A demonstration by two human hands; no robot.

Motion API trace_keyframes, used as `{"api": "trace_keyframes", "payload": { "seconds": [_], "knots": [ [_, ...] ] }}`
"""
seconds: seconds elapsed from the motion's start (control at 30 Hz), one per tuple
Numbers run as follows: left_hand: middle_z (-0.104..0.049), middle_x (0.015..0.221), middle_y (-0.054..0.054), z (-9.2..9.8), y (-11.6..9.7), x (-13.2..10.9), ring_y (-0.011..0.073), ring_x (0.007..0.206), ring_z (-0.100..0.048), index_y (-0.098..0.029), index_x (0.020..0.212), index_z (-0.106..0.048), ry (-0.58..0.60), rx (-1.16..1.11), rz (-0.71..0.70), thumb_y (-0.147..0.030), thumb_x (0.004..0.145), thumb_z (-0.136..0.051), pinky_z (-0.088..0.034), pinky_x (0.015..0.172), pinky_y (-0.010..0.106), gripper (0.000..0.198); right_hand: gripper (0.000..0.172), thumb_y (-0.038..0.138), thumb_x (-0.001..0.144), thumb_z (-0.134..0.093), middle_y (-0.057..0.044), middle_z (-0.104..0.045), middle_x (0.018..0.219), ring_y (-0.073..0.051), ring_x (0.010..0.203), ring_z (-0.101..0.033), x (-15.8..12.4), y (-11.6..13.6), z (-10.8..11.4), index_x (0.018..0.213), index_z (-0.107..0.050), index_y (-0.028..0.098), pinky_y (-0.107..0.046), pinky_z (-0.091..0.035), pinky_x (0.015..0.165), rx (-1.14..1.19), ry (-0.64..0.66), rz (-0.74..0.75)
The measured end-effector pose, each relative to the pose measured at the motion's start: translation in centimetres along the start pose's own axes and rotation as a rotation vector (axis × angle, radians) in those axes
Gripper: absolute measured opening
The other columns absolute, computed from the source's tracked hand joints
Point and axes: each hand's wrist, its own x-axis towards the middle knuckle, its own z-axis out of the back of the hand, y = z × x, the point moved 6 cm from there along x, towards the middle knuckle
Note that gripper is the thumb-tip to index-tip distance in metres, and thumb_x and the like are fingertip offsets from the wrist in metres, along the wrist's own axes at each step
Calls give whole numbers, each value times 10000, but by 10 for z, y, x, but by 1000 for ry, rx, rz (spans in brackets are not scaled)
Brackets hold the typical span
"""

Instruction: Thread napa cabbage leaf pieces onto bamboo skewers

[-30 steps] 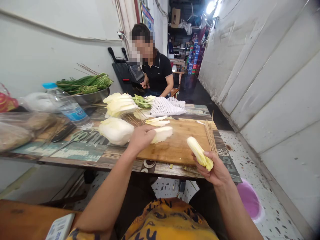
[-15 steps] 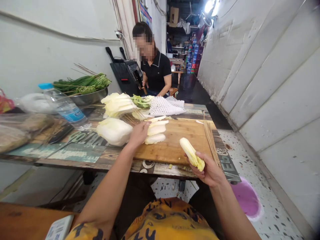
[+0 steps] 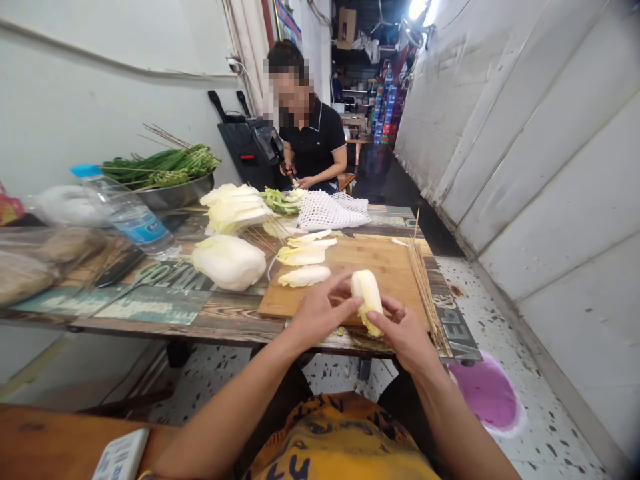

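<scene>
Above the front edge of the wooden cutting board (image 3: pixel 345 261), a small Chinese cabbage heart (image 3: pixel 367 291) is held upright at a slight tilt between both hands. My right hand (image 3: pixel 404 328) grips its yellow leafy end, thumb in front. From the other side my left hand (image 3: pixel 323 308) closes on it, thumb against its side and fingers partly hidden behind it. Several loose cabbage leaves (image 3: pixel 304 275) lie in a row on the board's left half. Left of the board rests a larger Chinese cabbage head (image 3: pixel 229 262).
Bamboo skewers (image 3: pixel 425 287) lie along the board's right edge. Skewered cabbage leaves (image 3: pixel 235 208), white foam netting (image 3: pixel 333 210), a water bottle (image 3: pixel 133 217) and a metal bowl of greens (image 3: pixel 173 190) stand farther back. Across the table sits a co-worker (image 3: pixel 313 137) holding a knife.
My left hand has left the leaves on the board and moved right onto the cabbage heart. My right hand has brought the heart slightly left. The co-worker's hands have come together.
</scene>
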Motion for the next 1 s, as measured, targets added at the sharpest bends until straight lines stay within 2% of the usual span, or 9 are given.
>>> {"api": "trace_keyframes", "payload": {
  "seconds": [0.03, 0.1, 0.2, 0.33, 0.5, 0.67, 0.8, 0.9, 1.0],
  "knots": [
    [-690, 1091, 99, -9, 1, -4, 220, 963, -651, -164, 1268, -539, 33, -142, 27, -358, 757, -656, -520, 818, 331, 559, 498, 336, 641, -803, -18, -691, 910, -75, 551, -534, 0, 0, -1, 1088, -650, 177, -198, -422, 485, -21, -2, 24],
    [-676, 1131, 110, -18, 4, -7, 221, 1015, -634, -151, 1277, -516, 19, -349, 56, -317, 731, -686, -510, 849, 327, 595, 510, 333, 639, -804, -41, -690, 1012, -116, 655, -592, -2, 1, -3, 1097, -643, 178, -243, -475, 597, -60, -3, 64],
    [-672, 1135, 104, -20, 10, -10, 212, 1033, -619, -143, 1233, -546, -10, -460, 76, -301, 742, -687, -485, 893, 324, 536, 499, 345, 651, -791, -51, -688, 1013, -118, 637, -578, -5, 1, -4, 1094, -637, 176, -252, -455, 579, -119, -7, 97],
    [-669, 1140, 88, -23, 11, -15, 206, 1007, -617, -150, 1207, -577, 52, -478, 92, -326, 795, -648, -490, 855, 302, 455, 456, 361, 673, -772, -14, -674, 755, -87, 509, -467, -8, 2, -5, 1060, -649, 153, -222, -344, 464, -195, -22, 105],
    [-652, 1177, 88, -22, 8, -20, 199, 1011, -615, -180, 1266, -538, 13, -475, 71, -350, 812, -627, -499, 814, 272, 492, 389, 370, 670, -769, 20, -617, 624, -92, 498, -448, -9, 6, -4, 972, -646, 157, -220, -326, 456, -248, -36, 100],
    [-629, 1223, 83, -20, 10, -23, 198, 1092, -582, -183, 1271, -537, -28, -394, 11, -359, 845, -579, -462, 925, 291, 463, 345, 414, 658, -762, 38, -586, 597, -87, 457, -481, -10, 4, -7, 813, -562, 178, -218, -385, 432, -238, 2, 52],
    [-626, 1221, 100, -23, 19, -26, 209, 1055, -605, -187, 1316, -486, -31, -466, 65, -386, 862, -544, -496, 869, 304, 499, 368, 436, 654, -746, 38, -596, 619, -90, 427, -508, -10, 1, -11, 770, -488, 200, -236, -437, 418, -226, 30, 14],
    [-606, 1260, 91, -18, 21, -27, 206, 1091, -590, -197, 1294, -510, -68, -442, 60, -392, 868, -531, -476, 910, 306, 469, 340, 404, 665, -734, 67, -545, 566, -70, 389, -448, -10, 5, -8, 742, -465, 210, -200, -377, 359, -255, 0, 22],
    [-594, 1288, 77, -4, 20, -27, 209, 1172, -542, -193, 1255, -557, -101, -281, 34, -392, 867, -525, -406, 1004, 324, 438, 283, 373, 672, -726, 67, -526, 578, -52, 380, -384, -10, 13, 1, 728, -508, 201, -179, -299, 317, -300, -27, 51]
  ]
}}
